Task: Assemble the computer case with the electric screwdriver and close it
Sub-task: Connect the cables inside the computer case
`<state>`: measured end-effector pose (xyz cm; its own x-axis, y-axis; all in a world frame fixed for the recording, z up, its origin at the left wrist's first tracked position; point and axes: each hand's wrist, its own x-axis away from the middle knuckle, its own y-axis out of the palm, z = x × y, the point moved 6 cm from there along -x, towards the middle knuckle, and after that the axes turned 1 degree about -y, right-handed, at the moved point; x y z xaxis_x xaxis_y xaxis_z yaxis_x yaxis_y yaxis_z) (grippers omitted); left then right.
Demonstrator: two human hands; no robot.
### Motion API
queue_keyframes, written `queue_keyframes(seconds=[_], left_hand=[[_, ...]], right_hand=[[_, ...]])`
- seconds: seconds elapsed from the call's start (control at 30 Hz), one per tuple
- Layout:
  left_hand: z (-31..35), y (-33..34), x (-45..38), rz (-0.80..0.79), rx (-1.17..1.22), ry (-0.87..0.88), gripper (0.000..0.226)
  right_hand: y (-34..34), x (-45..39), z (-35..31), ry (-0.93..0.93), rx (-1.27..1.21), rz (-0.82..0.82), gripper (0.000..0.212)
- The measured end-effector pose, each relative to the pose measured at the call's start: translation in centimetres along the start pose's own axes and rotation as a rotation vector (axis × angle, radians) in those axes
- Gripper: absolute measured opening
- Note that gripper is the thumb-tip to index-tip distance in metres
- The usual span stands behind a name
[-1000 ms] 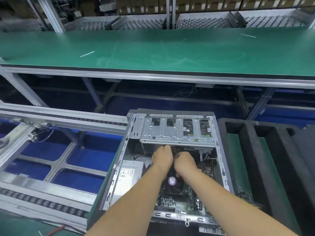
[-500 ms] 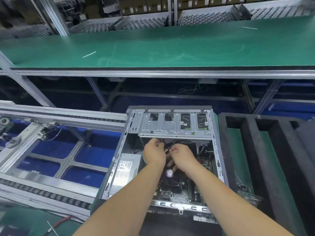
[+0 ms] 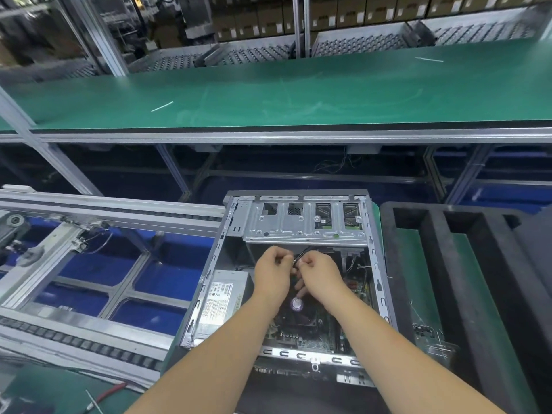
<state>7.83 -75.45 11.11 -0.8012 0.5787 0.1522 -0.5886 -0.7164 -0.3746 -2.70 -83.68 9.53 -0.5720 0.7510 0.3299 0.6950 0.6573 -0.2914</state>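
Observation:
An open grey computer case point(image 3: 209, 273) lies on its side in front of me, with its side panel off. Inside are a silver drive cage point(image 3: 298, 228) at the far end, a power supply point(image 3: 222, 297) on the left and a motherboard point(image 3: 307, 330) with a cooler fan. Both hands are inside the case, just below the drive cage. My left hand point(image 3: 273, 274) and my right hand point(image 3: 318, 274) pinch a thin black cable point(image 3: 302, 254) between them, fingers curled. No electric screwdriver is in view.
A long green conveyor bench point(image 3: 298, 94) runs across the back. A roller conveyor frame point(image 3: 89, 210) stands to the left over blue bins. Black foam trays point(image 3: 466, 264) lie to the right of the case. A red-handled tool point(image 3: 107, 394) lies at bottom left.
Both hands have moved up from over the cooler fan toward the drive cage and now pinch the black cable. The view has tilted up a little.

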Motion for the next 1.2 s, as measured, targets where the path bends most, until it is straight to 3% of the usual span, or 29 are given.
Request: queue_keyframes(seconds=[0.1,0.23,0.43,0.6,1.1,1.2], left_hand=[[-0.6,0.2,-0.1,0.026,0.093,-0.064,0.010],[0.3,0.7,-1.2,0.065,-0.141,-0.073,0.010],[0.3,0.1,-1.5,-0.071,-0.294,0.115,0.010],[0.6,-0.1,-1.0,-0.124,-0.370,0.200,0.010],[2.1,-0.1,-3.0,-0.396,-0.450,-0.002,0.013],[2.6,0.0,-3.4,-0.442,-0.569,0.040,0.017]], right_hand=[[0.2,0.1,-0.2,-0.006,-0.053,0.004,0.017],[-0.2,0.3,-0.5,-0.065,0.003,0.058,0.015],[0.1,0.3,-0.1,-0.086,-0.021,0.131,0.017],[0.4,-0.3,1.0,0.006,-0.114,0.122,0.018],[0.9,-0.9,1.3,0.020,-0.122,0.059,0.023],[0.9,-0.8,1.3,0.014,-0.098,0.059,0.024]])
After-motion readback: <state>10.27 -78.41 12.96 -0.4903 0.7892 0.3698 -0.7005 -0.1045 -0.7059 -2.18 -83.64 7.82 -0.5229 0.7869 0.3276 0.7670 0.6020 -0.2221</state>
